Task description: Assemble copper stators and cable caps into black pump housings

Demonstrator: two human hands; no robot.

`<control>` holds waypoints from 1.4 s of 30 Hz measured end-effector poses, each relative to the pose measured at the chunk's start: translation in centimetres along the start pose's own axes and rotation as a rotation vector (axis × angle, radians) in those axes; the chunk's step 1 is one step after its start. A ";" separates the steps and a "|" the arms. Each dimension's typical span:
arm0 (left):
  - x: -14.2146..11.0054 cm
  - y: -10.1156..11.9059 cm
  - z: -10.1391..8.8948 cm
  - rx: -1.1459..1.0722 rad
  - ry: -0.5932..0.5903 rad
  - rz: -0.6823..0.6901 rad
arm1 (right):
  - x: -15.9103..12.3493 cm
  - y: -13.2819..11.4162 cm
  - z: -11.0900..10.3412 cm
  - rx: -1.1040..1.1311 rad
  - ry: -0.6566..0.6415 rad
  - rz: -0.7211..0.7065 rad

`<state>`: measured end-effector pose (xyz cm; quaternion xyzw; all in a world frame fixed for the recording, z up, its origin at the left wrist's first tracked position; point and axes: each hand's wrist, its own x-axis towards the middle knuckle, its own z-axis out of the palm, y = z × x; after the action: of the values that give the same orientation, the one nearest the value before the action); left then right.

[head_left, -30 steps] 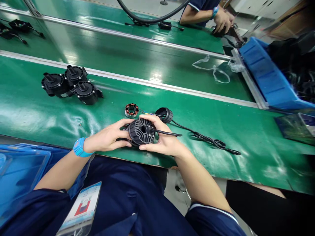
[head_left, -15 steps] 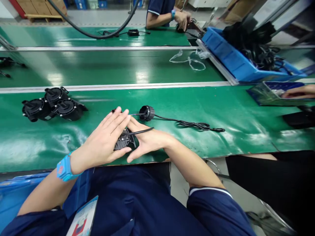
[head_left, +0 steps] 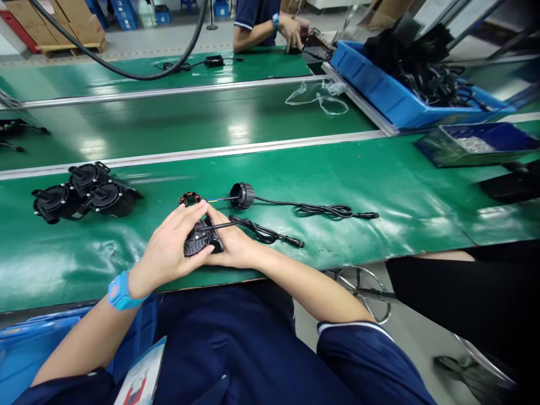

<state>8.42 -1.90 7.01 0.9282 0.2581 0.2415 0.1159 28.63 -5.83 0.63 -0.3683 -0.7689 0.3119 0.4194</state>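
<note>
Between my two hands is a round black pump point(head_left: 196, 243) with a ribbed face and small screws, low on the green table near its front edge. My left hand point(head_left: 171, 239) curves round its left side, with the thumb along the near edge. My right hand point(head_left: 232, 243) closes on its other side, and some of those fingers are hidden. A black cable leaves the pump over my right hand and ends in a coiled bundle point(head_left: 268, 232). Just beyond my fingertips lies a ring-shaped part with copper-coloured windings point(head_left: 189, 198). Thin wires run from near it into a ribbed black cap point(head_left: 242, 196).
Three black pumps point(head_left: 86, 191) stand grouped at the left. The cap's coiled cable point(head_left: 329, 210) stretches right. A tray of small metal pieces point(head_left: 475, 145) and a blue bin point(head_left: 379, 84) of black cables stand at the right. Across the tables, a co-worker's hands point(head_left: 291, 31) handle something dark.
My hands have gone from stretched flat over the pump to curled round its sides. The coiled cable beyond my right arm has come into sight. Another person's hand has left the right-hand tray.
</note>
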 end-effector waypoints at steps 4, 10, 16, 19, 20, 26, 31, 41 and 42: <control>-2.2 -1.3 2.2 -0.272 0.291 -0.053 | -0.6 0.0 0.1 -0.006 0.013 0.052; -5.4 -2.4 4.6 -0.230 0.285 -0.047 | -0.8 -0.2 -0.3 -0.010 0.053 -0.039; -5.4 -3.0 4.3 -0.285 0.255 -0.086 | 0.0 -0.1 0.4 0.002 0.183 -0.181; -4.7 -2.5 4.2 -0.338 0.232 -0.065 | -0.8 -0.9 0.3 -0.066 0.242 -0.173; -4.2 -2.0 4.3 -0.352 0.227 -0.052 | -1.4 -1.5 -0.1 -0.096 0.263 -0.158; -2.3 1.3 5.2 -0.501 0.207 0.014 | -6.0 -6.0 -6.7 -0.237 0.471 -0.129; -4.6 0.7 8.6 -0.159 0.082 0.021 | -10.5 -6.1 -17.9 -0.567 0.690 0.105; -5.1 0.2 10.5 0.150 0.010 0.113 | -14.5 8.0 -35.5 -0.733 1.071 0.563; -5.0 0.0 10.6 0.164 0.018 0.126 | -14.7 9.4 -35.8 -0.741 1.084 0.591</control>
<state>10.02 -5.60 -3.99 0.9468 0.2191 0.2347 0.0218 68.34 -6.87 3.41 -0.7822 -0.3761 -0.0955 0.4874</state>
